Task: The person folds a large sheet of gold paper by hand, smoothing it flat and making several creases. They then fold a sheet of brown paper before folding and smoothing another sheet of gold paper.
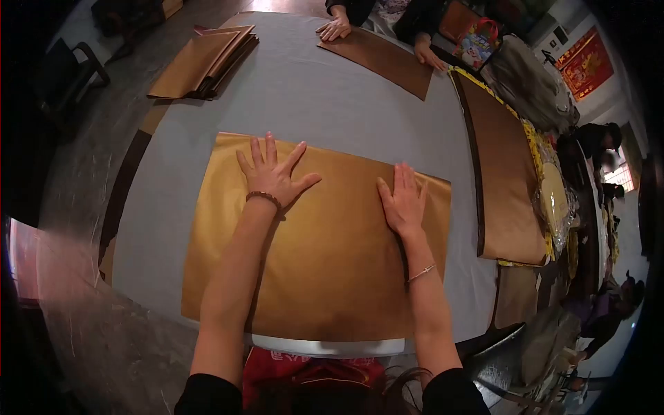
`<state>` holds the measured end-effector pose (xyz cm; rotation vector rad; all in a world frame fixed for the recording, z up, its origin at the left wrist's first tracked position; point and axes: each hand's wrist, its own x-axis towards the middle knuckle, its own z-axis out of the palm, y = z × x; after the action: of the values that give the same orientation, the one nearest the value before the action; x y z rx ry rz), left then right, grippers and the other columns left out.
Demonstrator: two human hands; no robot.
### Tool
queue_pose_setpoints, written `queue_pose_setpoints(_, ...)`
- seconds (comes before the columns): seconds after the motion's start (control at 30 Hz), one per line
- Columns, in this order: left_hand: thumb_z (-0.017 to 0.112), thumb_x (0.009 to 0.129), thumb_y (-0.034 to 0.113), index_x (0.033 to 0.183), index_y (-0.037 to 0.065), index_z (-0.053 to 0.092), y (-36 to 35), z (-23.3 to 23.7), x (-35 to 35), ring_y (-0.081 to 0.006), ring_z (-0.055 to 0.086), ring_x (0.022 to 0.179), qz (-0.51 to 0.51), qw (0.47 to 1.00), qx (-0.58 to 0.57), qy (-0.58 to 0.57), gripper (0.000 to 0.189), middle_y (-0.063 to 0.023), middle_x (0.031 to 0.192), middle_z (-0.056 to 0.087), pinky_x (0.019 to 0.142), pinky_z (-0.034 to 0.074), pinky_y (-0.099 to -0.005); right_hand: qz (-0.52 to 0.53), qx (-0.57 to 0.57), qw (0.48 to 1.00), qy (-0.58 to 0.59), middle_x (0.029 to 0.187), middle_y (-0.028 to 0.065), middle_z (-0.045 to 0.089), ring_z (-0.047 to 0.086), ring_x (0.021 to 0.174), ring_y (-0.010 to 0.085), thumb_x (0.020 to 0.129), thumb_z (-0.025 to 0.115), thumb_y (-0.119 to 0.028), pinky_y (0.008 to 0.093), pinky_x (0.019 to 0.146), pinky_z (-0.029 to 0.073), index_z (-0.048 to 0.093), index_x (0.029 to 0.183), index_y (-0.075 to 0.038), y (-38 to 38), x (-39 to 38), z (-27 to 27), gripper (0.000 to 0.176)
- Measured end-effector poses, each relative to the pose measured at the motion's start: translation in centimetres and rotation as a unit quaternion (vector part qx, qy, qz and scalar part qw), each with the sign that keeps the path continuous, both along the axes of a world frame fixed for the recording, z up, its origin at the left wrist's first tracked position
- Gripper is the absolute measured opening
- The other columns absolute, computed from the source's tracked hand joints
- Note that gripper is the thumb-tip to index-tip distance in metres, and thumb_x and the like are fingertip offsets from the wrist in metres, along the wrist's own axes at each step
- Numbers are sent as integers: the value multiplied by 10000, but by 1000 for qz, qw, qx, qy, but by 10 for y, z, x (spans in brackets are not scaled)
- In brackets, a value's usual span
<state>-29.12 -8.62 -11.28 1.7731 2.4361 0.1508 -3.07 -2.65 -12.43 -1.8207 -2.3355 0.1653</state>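
A shiny golden-brown sheet (pixel 318 263) lies flat in front of me on a table covered with grey cloth (pixel 166 187). My left hand (pixel 272 173) rests on its upper left part, fingers spread, a dark beaded bracelet at the wrist. Toward the sheet's upper right, my right hand (pixel 404 200) lies flat with fingers stretched out and the thumb apart. A thin silver bangle circles that wrist. Neither hand grips anything. The sheet's near edge reaches the table's front edge, close to my red apron (pixel 311 373).
Folded brown sheets (pixel 207 62) are stacked at the back left. Across the table, another person's hands (pixel 335 29) touch a brown piece (pixel 380 59). A brown panel (pixel 501 173) with yellow edging lies at the right. A dark chair (pixel 72 76) stands left; more people are far right.
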Motion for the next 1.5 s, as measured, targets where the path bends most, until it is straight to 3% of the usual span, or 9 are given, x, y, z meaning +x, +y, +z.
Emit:
queue_pose_setpoints(0.27,342,744,871,1462,457,267,0,5,0,-392,-3,1454,2,1000,-16,10,833,-147,1588,62,1123,-2,-612,-107,-11,994,-22,1563,76,217,154,1452,228,958,196,-621,524,1167,-30,228,1495,-72,9,76,2,768)
queue_pose_setpoints(0.47,330,742,876,1460,463,265,0,3,1,-387,-1,1455,5,1000,-13,0,832,-141,1588,64,1123,-14,-614,-163,-40,985,-33,1577,65,177,113,1459,272,937,211,-657,617,1121,-76,201,1506,-96,6,72,11,799)
queue_pose_setpoints(0.7,330,759,854,1458,437,295,-1,-1,0,-401,28,1451,-3,1000,15,1,815,-157,1582,104,1112,-7,-628,-185,-50,981,-20,1577,82,170,48,1466,283,939,233,-648,622,1111,-97,204,1505,-100,9,59,8,788)
queue_pose_setpoints(0.77,340,756,852,1456,435,302,-2,5,1,-407,20,1450,4,1000,4,8,816,-154,1583,98,1111,-10,-631,-106,57,992,-35,1575,89,176,28,1466,289,949,253,-622,615,1114,-93,213,1500,-83,1,25,4,771)
queue_pose_setpoints(0.93,349,765,843,1457,450,289,3,-10,-1,-407,2,1450,2,1000,19,6,798,-160,1585,70,1104,-33,-639,236,27,971,-6,1556,96,238,147,1451,281,938,365,-579,568,1142,-8,319,1475,-151,-25,-87,8,688)
queue_pose_setpoints(0.97,355,756,851,1452,459,295,4,-9,-3,-404,2,1451,-1,999,33,10,801,-165,1584,64,1106,-29,-636,246,26,969,3,1556,96,238,147,1451,281,938,365,-579,568,1142,-8,319,1475,-151,-22,-93,10,688)
queue_pose_setpoints(1.23,322,790,826,1458,437,297,-1,1,-6,-396,33,1449,21,999,28,4,774,-127,1583,122,1106,-36,-635,130,-12,991,-8,1562,79,230,135,1455,274,898,427,-625,465,1176,32,325,1480,-197,12,22,8,730)
queue_pose_setpoints(1.33,297,841,776,1470,390,301,-1,-8,-31,-358,46,1457,71,996,43,8,738,-126,1583,123,1111,-34,-628,81,-5,997,-4,1565,82,215,111,1456,302,890,443,-624,478,1177,28,327,1479,-214,13,47,5,727)
queue_pose_setpoints(1.5,247,888,729,1521,278,182,-8,-1,-63,-274,67,1466,147,989,-5,-7,780,-29,1594,115,1122,-22,-619,-31,-61,995,-70,1582,84,150,78,1457,335,854,415,-705,633,1121,-7,309,1484,-272,1,36,27,772)
